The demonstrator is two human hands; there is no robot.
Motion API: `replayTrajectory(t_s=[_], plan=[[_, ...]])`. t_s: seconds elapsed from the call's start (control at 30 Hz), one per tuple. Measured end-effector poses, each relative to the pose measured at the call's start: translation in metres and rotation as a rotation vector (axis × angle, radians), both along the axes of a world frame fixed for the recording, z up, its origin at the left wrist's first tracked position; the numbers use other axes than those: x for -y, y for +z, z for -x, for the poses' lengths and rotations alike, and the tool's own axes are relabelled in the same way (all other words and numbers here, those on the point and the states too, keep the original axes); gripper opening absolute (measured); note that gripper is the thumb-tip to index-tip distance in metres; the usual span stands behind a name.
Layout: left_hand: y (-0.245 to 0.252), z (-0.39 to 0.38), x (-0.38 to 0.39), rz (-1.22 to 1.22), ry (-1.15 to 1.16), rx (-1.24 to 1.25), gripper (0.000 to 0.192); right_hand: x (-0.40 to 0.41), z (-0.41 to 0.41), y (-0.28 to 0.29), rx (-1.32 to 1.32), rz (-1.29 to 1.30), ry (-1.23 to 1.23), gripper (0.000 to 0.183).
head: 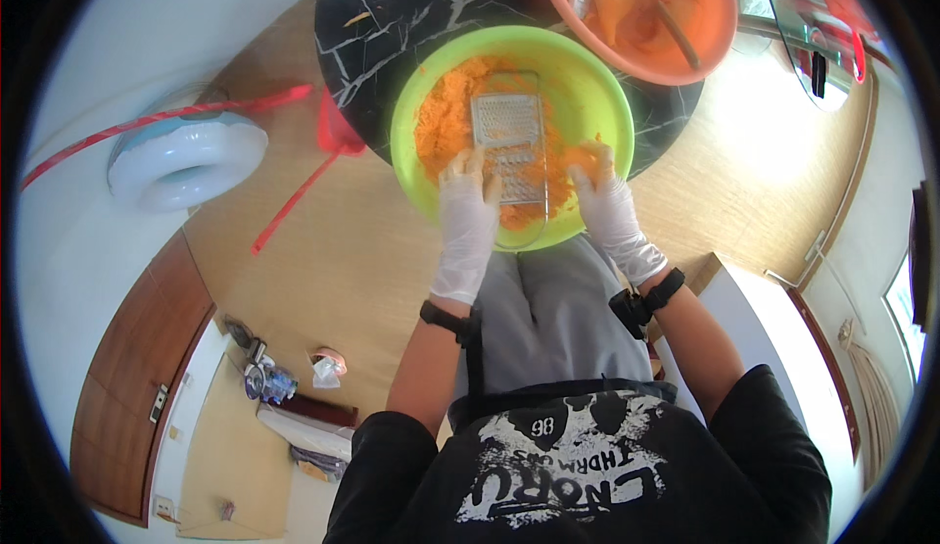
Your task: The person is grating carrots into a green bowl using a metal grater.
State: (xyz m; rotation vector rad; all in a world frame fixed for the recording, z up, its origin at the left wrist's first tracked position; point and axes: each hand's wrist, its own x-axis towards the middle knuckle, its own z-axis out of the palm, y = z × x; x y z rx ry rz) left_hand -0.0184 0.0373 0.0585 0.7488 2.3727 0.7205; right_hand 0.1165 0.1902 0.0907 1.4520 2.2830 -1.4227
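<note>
A large lime-green plastic basin holds a heap of orange gratings. A metal grater with a wire frame lies lengthwise across the basin. My left hand, in a whitish glove, is at the grater's lower left edge with its fingers bent; its exact hold is partly hidden. My right hand, gloved too, is right of the grater, with its fingertips closed around a small orange piece, somewhat blurred.
The basin stands at the edge of a round black marble-patterned table. An orange basin with large orange pieces and a knife-like handle overlaps it at the upper right. A red long-handled dustpan and a white swim ring are at left.
</note>
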Motion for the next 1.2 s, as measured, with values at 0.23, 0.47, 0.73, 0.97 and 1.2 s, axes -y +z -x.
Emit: replayTrajectory(t_s=[0.23, 0.47, 0.73, 0.97, 1.2], plan=[[0.004, 0.003, 0.004, 0.044, -0.196, -0.07, 0.019, -0.012, -0.027, -0.023, -0.24, -0.278, 0.082, 0.044], [0.003, 0.002, -0.026, 0.043, -0.323, 0.036, 0.022, 0.003, -0.033, -0.053, -0.353, -0.6, 0.13, 0.046], [0.0, -0.005, -0.056, 0.015, -0.516, 0.068, 0.04, 0.005, -0.026, -0.051, -0.289, -0.624, 0.144, 0.05], [0.013, -0.019, -0.041, 0.076, -0.596, 0.085, 0.036, 0.002, -0.026, -0.049, -0.269, -0.64, 0.147, 0.049], [0.008, -0.041, -0.034, -0.002, -0.395, 0.048, 0.023, 0.003, -0.024, -0.045, -0.229, -0.62, 0.174, 0.049]])
